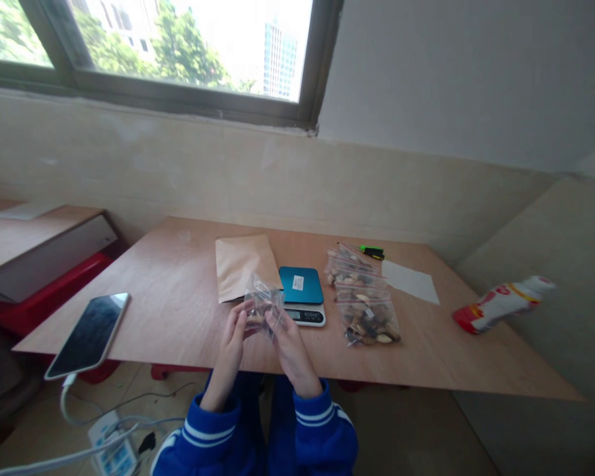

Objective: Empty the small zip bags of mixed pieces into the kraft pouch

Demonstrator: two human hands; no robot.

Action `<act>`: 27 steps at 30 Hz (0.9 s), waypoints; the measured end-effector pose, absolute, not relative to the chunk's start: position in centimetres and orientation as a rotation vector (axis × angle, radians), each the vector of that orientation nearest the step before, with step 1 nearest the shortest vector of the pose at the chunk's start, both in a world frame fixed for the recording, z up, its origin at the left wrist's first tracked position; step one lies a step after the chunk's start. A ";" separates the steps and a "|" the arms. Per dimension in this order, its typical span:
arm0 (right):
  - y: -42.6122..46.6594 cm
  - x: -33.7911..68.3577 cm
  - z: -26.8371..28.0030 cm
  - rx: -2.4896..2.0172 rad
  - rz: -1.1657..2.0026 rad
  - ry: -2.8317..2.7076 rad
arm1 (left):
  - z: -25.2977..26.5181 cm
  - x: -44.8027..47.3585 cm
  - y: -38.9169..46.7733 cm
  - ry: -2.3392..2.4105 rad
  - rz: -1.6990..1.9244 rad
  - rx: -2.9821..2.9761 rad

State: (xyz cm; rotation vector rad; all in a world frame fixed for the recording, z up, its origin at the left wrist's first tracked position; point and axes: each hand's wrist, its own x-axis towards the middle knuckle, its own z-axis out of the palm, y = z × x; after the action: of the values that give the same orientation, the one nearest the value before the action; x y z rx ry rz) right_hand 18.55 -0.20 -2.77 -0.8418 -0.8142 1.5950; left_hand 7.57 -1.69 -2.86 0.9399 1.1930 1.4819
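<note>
At lower centre, left hand (235, 332) and right hand (288, 344) grip a seemingly unfinished bag (261, 297) between their fingers, while filled bags (368, 318) right of centre look done.

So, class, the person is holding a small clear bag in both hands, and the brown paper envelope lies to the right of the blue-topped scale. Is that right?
Not quite: the head view shows the brown paper envelope to the left of the blue-topped scale. The left hand and right hand do hold the small clear bag.
</note>
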 end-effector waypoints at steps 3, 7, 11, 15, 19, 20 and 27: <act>-0.2 18.3 -3.0 -0.765 1.620 -0.800 | -2.5 7.3 -1.7 1.157 1.462 0.953; -0.3 18.4 -3.6 -0.776 1.623 -0.748 | -3.1 7.2 -1.3 1.134 1.457 0.911; -0.2 18.5 -4.1 -0.799 1.639 -0.631 | -3.7 7.3 -1.4 1.116 1.469 0.802; 0.3 18.6 -4.5 -0.771 1.635 -0.562 | -3.8 6.9 -1.6 1.133 1.468 0.706; 0.7 18.9 -4.7 -0.767 1.615 -0.495 | -3.8 5.5 -1.4 1.215 1.391 0.667; 0.8 18.9 -4.7 -0.773 1.612 -0.478 | -3.8 5.0 -1.4 1.241 1.346 0.670; 1.0 19.2 -4.5 -0.702 1.645 -0.341 | -3.6 2.0 -2.3 1.459 1.150 0.776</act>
State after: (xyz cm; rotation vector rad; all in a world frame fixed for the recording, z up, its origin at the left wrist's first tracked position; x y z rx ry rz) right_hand 19.16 1.00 -4.54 -0.7023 -0.3410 1.6451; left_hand 1.95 -2.26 -3.56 0.7757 1.4591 1.1497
